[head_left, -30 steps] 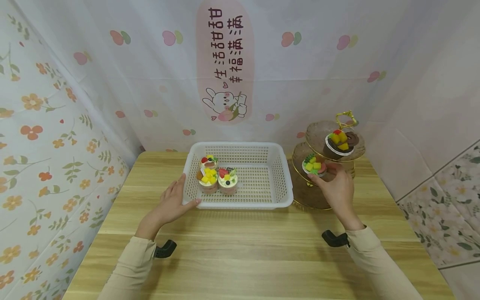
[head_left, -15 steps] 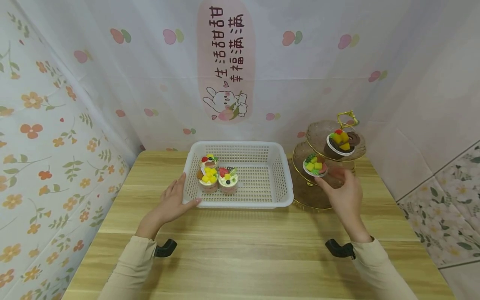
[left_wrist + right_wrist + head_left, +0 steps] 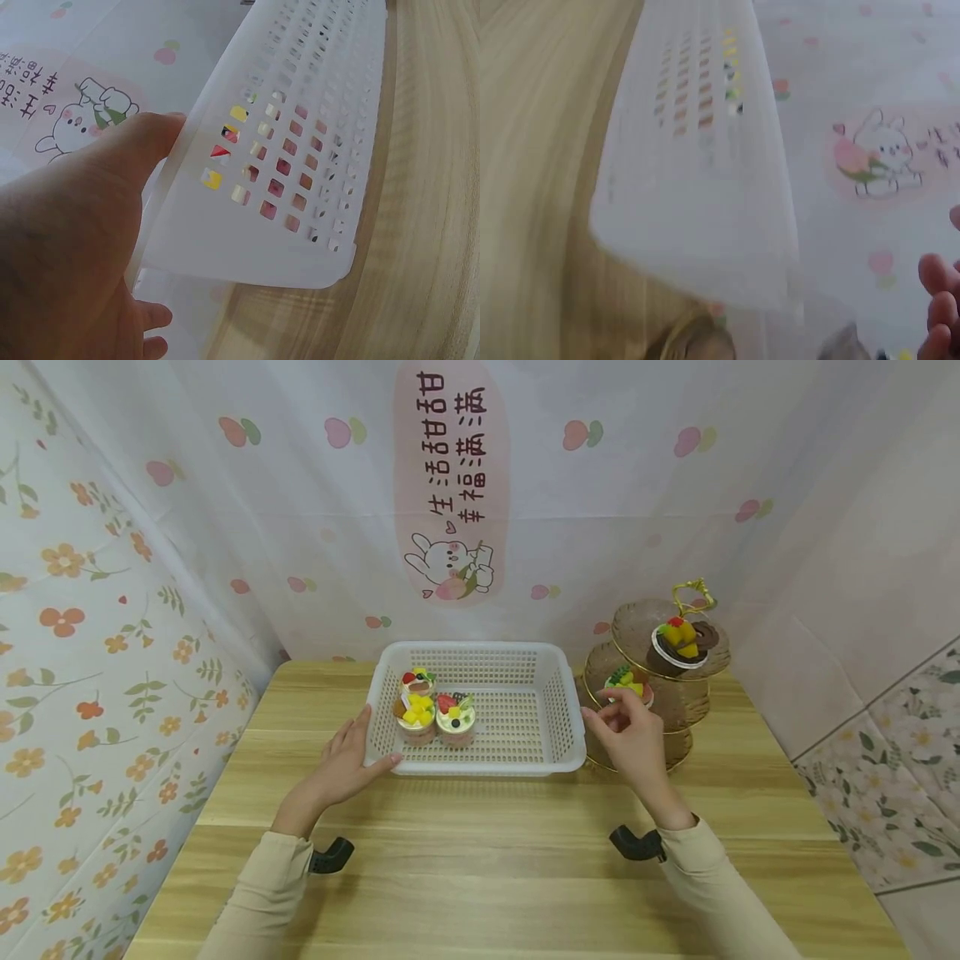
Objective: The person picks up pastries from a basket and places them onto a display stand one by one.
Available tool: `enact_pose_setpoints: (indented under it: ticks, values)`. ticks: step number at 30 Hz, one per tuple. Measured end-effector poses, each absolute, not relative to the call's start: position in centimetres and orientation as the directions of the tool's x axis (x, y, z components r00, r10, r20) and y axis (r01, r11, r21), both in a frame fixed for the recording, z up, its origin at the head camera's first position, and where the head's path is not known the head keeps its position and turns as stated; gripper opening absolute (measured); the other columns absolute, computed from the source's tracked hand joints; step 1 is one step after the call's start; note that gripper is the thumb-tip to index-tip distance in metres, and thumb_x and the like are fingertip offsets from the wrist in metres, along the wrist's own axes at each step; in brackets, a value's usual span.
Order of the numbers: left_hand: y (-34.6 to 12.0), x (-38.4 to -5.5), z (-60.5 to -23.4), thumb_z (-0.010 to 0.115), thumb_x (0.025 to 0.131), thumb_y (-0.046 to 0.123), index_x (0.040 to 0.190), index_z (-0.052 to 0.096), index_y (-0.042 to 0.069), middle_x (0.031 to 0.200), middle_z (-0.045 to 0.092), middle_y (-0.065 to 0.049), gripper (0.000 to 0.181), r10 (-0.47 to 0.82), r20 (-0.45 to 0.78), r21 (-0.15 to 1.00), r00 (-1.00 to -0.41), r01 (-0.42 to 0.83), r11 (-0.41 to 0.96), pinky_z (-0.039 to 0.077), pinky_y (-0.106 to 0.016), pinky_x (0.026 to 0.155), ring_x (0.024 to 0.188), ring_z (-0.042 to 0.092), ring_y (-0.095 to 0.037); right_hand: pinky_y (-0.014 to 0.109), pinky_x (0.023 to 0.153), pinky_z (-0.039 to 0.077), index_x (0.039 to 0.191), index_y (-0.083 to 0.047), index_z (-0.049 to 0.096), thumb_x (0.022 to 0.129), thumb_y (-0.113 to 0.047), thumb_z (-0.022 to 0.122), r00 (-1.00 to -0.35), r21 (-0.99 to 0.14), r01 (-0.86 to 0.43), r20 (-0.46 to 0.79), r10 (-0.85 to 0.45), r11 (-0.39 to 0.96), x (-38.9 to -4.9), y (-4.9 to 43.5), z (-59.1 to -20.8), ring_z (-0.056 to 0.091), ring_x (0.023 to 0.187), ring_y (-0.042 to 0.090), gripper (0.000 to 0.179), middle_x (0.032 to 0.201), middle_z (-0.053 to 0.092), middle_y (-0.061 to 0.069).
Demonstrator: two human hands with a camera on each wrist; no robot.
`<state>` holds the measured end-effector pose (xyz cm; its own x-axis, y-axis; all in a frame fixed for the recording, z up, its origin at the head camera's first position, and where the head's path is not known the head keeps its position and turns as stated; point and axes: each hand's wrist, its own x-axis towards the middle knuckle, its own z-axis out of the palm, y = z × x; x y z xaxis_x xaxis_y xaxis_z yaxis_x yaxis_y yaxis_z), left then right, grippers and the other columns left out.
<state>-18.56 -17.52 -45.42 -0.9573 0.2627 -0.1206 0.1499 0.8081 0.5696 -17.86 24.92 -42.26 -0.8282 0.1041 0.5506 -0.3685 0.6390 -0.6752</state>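
One basket [image 3: 487, 769] holds three dessert cups [image 3: 457, 727], one stand [image 3: 684, 706] two; left fingers [image 3: 357, 727] are spread, right fingers [image 3: 624, 698] loosely curled.

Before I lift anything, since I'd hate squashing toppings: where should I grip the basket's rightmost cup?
I'd grip the rightmost cup by its round wall, from the right: fruit piles on top, another cup crowds its left, its right is open.

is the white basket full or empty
Partly filled: three dessert cups stand at the left end of the basket; its right half is bare.
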Motion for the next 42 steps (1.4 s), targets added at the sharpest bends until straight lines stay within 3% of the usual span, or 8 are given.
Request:
enact_pose_setpoints:
  ticks: [6, 11, 18, 21, 28, 42]
  values:
    - [-17.6, -18.5, -45.4, 0.053, 0.094, 0.06, 0.159, -0.005, 0.003, 0.163, 0.012, -0.03, 0.104, 0.264, -0.125, 0.569, -0.956, 0.149, 0.809, 0.007, -0.076, 0.114, 0.15, 0.004, -0.051, 0.019, 0.056, 0.043, 0.118, -0.007, 0.065, 0.087, -0.017, 0.076, -0.896, -0.675, -0.389, 0.434, -0.089, 0.627, -20.5, 21.1, -41.6, 0.056, 0.061, 0.009, 0.033, 0.076, 0.072, 0.007]
    - [-17.6, -18.5, -45.4, 0.056, 0.093, 0.059, 0.158, -0.003, 0.002, 0.163, 0.014, -0.03, 0.105, 0.268, -0.109, 0.585, -0.957, 0.156, 0.796, 0.008, -0.076, 0.113, 0.15, 0.006, -0.052, 0.029, 0.067, 0.051, 0.126, -0.01, 0.061, 0.092, -0.028, 0.071, -0.934, -0.692, -0.355, 0.284, -0.215, 0.629, -24.1, 19.0, -41.4, 0.064, 0.076, 0.017, 0.04, 0.091, 0.074, 0.007]
    - [-17.7, -18.6, -45.3, 0.057, 0.093, 0.058, 0.158, -0.004, 0.002, 0.164, 0.013, -0.028, 0.106, 0.265, -0.11, 0.586, -0.958, 0.153, 0.795, 0.009, -0.076, 0.114, 0.15, 0.006, -0.052, 0.045, 0.085, 0.055, 0.133, -0.012, 0.058, 0.093, -0.027, 0.07, -0.931, -0.694, -0.351, 0.184, -0.316, 0.629, -28.6, 16.0, -41.2, 0.067, 0.1, 0.026, 0.045, 0.112, 0.072, 0.01]
    - [-17.6, -18.7, -45.3, 0.058, 0.092, 0.058, 0.159, -0.004, 0.003, 0.164, 0.012, -0.028, 0.106, 0.264, -0.112, 0.594, -0.958, 0.148, 0.791, 0.008, -0.076, 0.114, 0.151, 0.006, -0.051, 0.049, 0.093, 0.053, 0.137, -0.014, 0.056, 0.092, -0.033, 0.069, -0.925, -0.683, -0.347, 0.134, -0.356, 0.643, -30.1, 14.9, -41.0, 0.063, 0.112, 0.028, 0.05, 0.123, 0.068, 0.011]
    - [-17.6, -18.9, -45.5, 0.056, 0.092, 0.06, 0.159, -0.003, 0.003, 0.164, 0.012, -0.027, 0.106, 0.267, -0.108, 0.571, -0.958, 0.16, 0.805, 0.009, -0.074, 0.115, 0.151, 0.007, -0.051, 0.049, 0.107, 0.045, 0.142, -0.016, 0.052, 0.091, -0.036, 0.071, -0.88, -0.693, -0.377, 0.061, -0.471, 0.615, -33.4, 12.1, -41.5, 0.054, 0.127, 0.029, 0.059, 0.139, 0.06, 0.01]
    - [-17.6, -19.1, -45.6, 0.058, 0.092, 0.059, 0.159, -0.004, 0.005, 0.165, 0.013, -0.026, 0.107, 0.256, -0.119, 0.567, -0.959, 0.146, 0.81, 0.01, -0.071, 0.118, 0.152, 0.008, -0.049, 0.044, 0.11, 0.045, 0.145, -0.018, 0.049, 0.088, -0.026, 0.075, -0.863, -0.739, -0.226, -0.15, -0.482, 0.635, -36.3, 7.1, -45.1, 0.052, 0.134, 0.027, 0.063, 0.144, 0.056, 0.009]
